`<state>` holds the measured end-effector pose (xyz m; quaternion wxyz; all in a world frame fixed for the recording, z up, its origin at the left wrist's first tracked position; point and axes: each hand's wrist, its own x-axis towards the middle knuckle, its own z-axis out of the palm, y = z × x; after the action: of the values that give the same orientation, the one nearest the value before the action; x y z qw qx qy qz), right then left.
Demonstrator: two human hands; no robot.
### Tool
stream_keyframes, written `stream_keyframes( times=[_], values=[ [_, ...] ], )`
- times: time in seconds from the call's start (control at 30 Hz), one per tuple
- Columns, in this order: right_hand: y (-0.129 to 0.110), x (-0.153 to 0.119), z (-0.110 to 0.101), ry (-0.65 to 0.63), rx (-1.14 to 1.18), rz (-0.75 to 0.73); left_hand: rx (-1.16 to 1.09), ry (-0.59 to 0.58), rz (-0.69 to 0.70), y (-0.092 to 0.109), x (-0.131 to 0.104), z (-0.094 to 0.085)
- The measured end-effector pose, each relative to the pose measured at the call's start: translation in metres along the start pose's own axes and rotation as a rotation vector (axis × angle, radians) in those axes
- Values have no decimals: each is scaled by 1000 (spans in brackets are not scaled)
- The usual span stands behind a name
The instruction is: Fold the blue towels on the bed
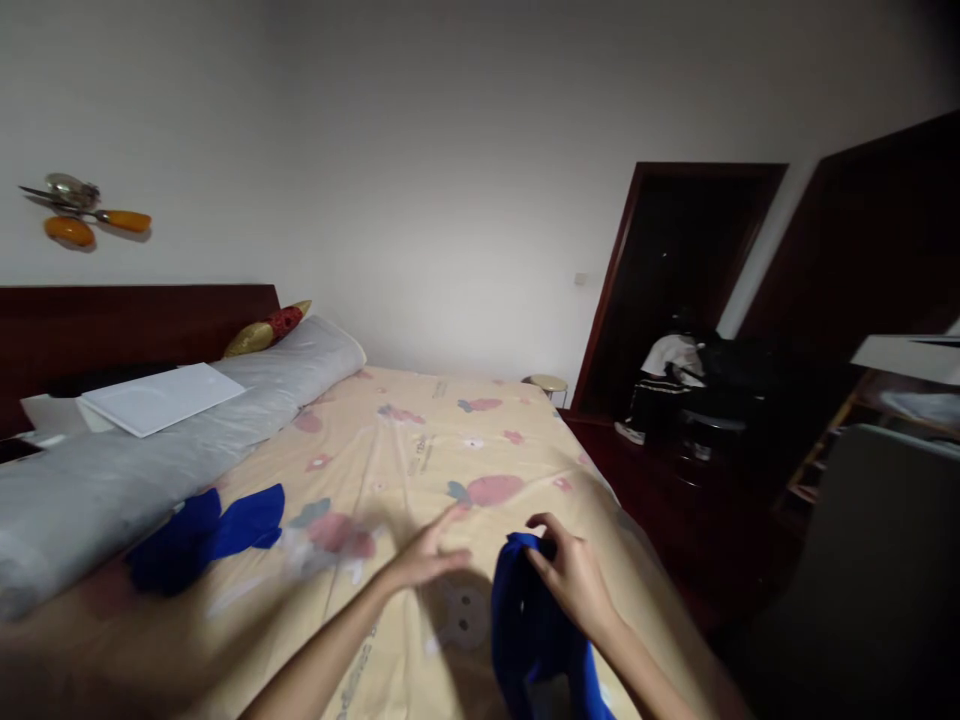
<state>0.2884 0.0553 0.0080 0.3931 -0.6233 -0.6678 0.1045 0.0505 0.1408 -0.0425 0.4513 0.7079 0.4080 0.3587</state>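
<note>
My right hand (574,575) pinches the top of a blue cloth garment (517,625), which hangs down in loose folds at the lower middle of the view. The garment's exact kind cannot be made out. To its left, my left hand (431,553) reaches over the bed with fingers spread, apart from the cloth and holding nothing. Farther left, another blue cloth piece (202,535) lies crumpled on the bed sheet (390,440), beside a long grey bolster. The sheet is cream, printed with pink fruit and flowers.
A white flat board (165,398) rests on the grey bolster (300,385) by the dark headboard (135,320). Behind the bed stands a round stool (549,382). On the right, a person (667,370) sits near the dark door, and a grey panel (877,560) stands closer.
</note>
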Motion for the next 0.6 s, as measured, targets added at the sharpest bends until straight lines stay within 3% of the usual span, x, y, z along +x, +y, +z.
stream_keyframes(
  times=[0.07,0.1,0.17,0.27,0.37,0.47,0.53,0.6],
  values=[
    [-6,-3,-3,-23,-28,-51,-13,-183,58,19,-4,37],
    [-7,-5,-7,-39,-35,-74,-16,-241,66,26,-7,46],
    [-5,-10,-21,-86,-34,-102,-20,-306,59,34,-11,46],
    [7,-17,-39,-132,-21,-98,-12,-316,42,32,-15,22],
    [31,-27,-42,-134,-31,-36,40,-189,-4,19,-18,-8],
    [65,-45,-33,-333,64,45,124,-36,-73,6,-23,-36],
    [89,-59,-27,-486,164,119,188,4,-96,1,-28,-56],
    [109,-73,-26,-533,217,200,256,9,-101,-2,-33,-78]
  ],
)
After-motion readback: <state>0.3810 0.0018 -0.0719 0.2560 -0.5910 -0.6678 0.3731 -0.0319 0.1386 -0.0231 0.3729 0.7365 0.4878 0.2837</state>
